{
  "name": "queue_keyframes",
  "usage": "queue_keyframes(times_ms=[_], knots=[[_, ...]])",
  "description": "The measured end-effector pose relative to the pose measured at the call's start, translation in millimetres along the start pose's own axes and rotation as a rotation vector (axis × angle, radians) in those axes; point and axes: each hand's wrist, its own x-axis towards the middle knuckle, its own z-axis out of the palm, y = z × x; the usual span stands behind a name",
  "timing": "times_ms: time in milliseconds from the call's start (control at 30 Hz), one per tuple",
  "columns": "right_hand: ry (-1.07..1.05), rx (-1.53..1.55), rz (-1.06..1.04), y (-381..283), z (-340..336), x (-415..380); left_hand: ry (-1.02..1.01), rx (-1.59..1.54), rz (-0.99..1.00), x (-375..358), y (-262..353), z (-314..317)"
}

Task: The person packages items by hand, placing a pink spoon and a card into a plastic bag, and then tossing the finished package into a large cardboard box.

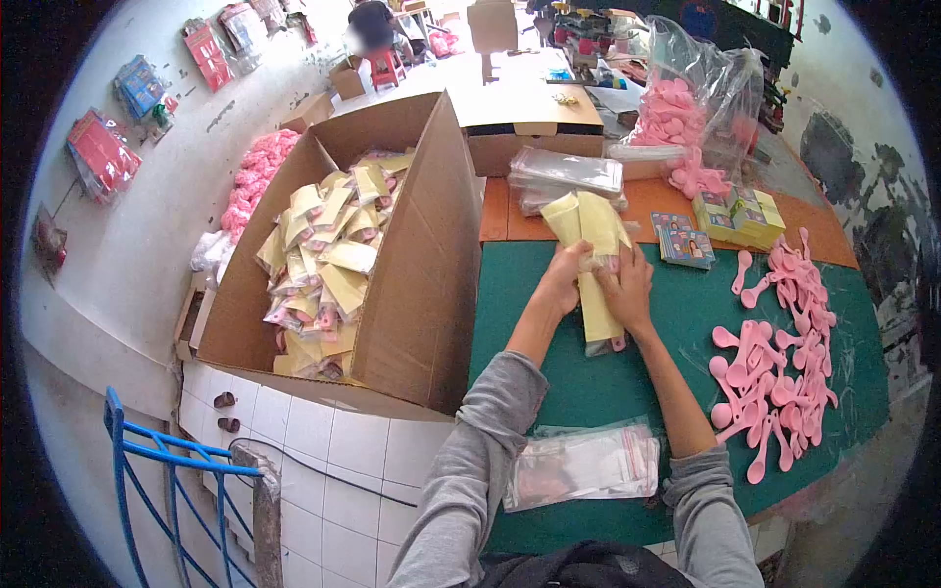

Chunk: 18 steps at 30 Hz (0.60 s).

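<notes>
My left hand is closed on the left edge of a bunch of clear packets with pale yellow cards. On the other side, my right hand has its fingers bent around the same packets. Below the hands, a yellow-carded packet points toward me, with a bit of pink at its lower end. How many packets are in the bunch is hard to tell. Nearer to me, a stack of clear plastic bags lies on the green mat. To the right is a spread of loose pink spoons.
A large cardboard box full of yellow-carded packets stands left of the mat. Behind my hands are more clear bags, printed cards, yellow card stacks and a bag of pink pieces. A person sits far back.
</notes>
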Motion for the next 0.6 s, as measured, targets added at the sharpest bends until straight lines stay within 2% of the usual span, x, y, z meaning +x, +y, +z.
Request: queue_keyframes(times_ms=[33,267,367,433,500,567,600], knots=[[-0.011,-0.028,0.000,-1,-2,0,-0.011,-0.079,-0.055,-1,-1,0],[-0.021,-0.018,0.024,-32,-35,2,-0.082,-0.164,-0.031,-16,-1,12],[0.105,-0.034,-0.010,-52,-51,8,-0.094,-0.128,0.001,-31,24,34],[0.152,-0.062,-0.106,-75,-67,12,-0.090,-0.099,0.039,-49,47,50],[0.168,0.011,-0.226,-114,-88,16,-0.079,-0.085,0.201,-81,73,65],[0.063,0.067,-0.269,-161,-102,10,-0.036,-0.085,0.390,-131,99,71],[0.006,0.099,-0.293,-184,-104,6,-0.019,-0.130,0.413,-150,108,63]])
